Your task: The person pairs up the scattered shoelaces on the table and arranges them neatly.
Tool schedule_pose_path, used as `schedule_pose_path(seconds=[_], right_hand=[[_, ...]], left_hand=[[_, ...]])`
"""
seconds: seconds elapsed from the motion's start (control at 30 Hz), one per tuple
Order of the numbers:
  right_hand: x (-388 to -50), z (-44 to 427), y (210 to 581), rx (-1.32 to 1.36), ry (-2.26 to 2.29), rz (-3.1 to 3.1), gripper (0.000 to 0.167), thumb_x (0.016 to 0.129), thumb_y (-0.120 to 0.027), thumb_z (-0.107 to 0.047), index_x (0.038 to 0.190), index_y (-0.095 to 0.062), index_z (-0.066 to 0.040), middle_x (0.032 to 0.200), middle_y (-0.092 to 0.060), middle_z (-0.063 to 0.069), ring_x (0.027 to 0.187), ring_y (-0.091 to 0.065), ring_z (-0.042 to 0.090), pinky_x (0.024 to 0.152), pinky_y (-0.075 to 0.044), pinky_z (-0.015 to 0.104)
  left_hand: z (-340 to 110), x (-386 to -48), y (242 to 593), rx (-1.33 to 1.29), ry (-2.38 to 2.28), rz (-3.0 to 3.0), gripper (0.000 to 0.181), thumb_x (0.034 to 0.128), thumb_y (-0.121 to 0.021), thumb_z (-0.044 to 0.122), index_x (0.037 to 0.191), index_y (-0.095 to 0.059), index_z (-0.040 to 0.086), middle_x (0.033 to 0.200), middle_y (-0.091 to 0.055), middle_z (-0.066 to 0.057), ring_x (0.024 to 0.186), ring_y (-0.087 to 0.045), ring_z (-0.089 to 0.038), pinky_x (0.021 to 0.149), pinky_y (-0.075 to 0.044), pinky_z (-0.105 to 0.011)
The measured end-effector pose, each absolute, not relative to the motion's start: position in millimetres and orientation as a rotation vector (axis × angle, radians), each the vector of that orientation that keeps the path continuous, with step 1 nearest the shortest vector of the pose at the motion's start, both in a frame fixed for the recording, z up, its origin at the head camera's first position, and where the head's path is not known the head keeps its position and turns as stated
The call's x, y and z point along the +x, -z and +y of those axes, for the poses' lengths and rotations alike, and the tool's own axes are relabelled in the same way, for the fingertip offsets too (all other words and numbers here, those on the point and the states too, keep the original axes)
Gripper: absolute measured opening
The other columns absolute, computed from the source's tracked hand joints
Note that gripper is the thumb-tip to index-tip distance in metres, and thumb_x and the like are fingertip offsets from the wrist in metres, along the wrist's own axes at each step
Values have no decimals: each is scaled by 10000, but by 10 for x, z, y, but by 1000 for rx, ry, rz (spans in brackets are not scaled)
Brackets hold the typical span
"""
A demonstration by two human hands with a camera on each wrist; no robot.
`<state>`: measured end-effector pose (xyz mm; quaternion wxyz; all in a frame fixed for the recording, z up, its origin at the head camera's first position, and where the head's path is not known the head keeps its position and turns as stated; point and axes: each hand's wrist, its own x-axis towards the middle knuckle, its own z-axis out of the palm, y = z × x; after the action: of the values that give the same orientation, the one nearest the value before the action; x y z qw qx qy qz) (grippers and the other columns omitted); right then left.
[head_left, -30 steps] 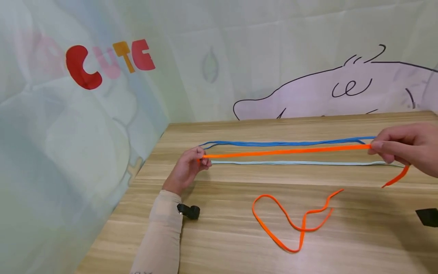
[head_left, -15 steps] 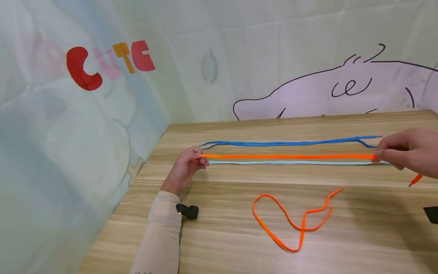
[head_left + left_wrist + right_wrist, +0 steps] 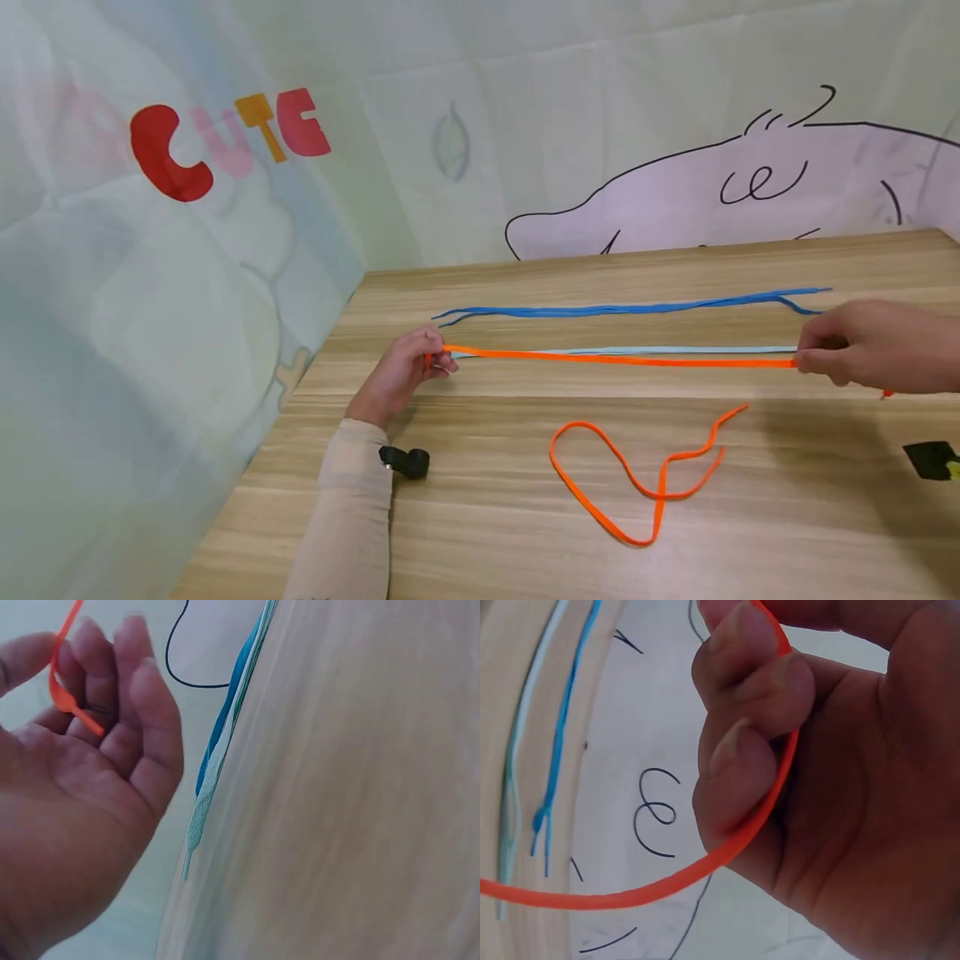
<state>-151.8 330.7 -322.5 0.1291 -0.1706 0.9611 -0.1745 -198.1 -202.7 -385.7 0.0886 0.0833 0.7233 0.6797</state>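
An orange shoelace (image 3: pixel 637 361) stretches nearly straight between my two hands, above the table. My left hand (image 3: pixel 401 367) pinches it near one end; the left wrist view shows its tip (image 3: pixel 88 720) dangling over the palm. My right hand (image 3: pixel 870 346) pinches it farther along, and the free part (image 3: pixel 630 898) curves out past the curled fingers in the right wrist view. Just behind lies a pale blue shoelace (image 3: pixel 675 349), its right end hidden by my right hand. A pair of blue shoelace strands (image 3: pixel 600 311) lies straight farther back.
A second orange shoelace (image 3: pixel 600 517) lies in a loose loop near the front of the wooden table (image 3: pixel 480 517). Printed cloth (image 3: pixel 420 167) hangs along the back and left edges of the table. A small black device (image 3: pixel 405 462) sits at my left wrist.
My right hand has come lower and toward me, bringing the taut orange shoelace from behind the pale blue one to its near side. My left hand stays almost where it was.
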Motion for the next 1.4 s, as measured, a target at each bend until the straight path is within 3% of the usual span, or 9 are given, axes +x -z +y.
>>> schedule_pose_path(seconds=[0.27,0.63,0.9,1.17,1.4], right_hand=[[-1636,3245,3382,-573,551,2657,164,986,-611,-182,830,-642,-138,722,-513,-34,647,-483,118,570,-420,277],[-1702,3299,3541,-546,598,2528,194,942,-616,-140,749,-626,-124,616,-495,-42,541,-455,101,512,-381,253],[-1683,3336,3561,-457,621,2409,146,936,-652,-148,795,-636,-116,590,-488,-24,504,-404,110,469,-325,241],[-1703,3363,3618,-508,542,2436,124,895,-698,-144,782,-647,-139,652,-566,-27,569,-506,126,505,-393,250],[-1752,3383,3654,-520,488,2444,125,868,-705,-131,760,-643,-138,657,-571,-37,608,-524,140,547,-405,255]], left_hand=[[-2033,-1982,3869,188,-1917,2215,157,987,-470,123,889,-563,42,796,-654,-51,822,-693,-208,781,-531,-340],[-2038,-1979,3858,138,-1819,2260,179,1016,-511,137,893,-593,35,812,-621,-49,832,-682,-198,780,-544,-315],[-2093,-1973,3851,50,-1731,2362,288,998,-555,153,1077,-586,-122,823,-627,-55,807,-686,-188,735,-545,-292],[-2103,-1953,3852,-2,-1615,2422,247,1000,-573,135,1088,-666,-77,885,-672,-106,810,-641,-191,748,-544,-298],[-2121,-1962,3863,-50,-1480,2495,233,969,-643,174,1032,-711,-39,845,-686,-41,748,-622,-142,699,-506,-263]])
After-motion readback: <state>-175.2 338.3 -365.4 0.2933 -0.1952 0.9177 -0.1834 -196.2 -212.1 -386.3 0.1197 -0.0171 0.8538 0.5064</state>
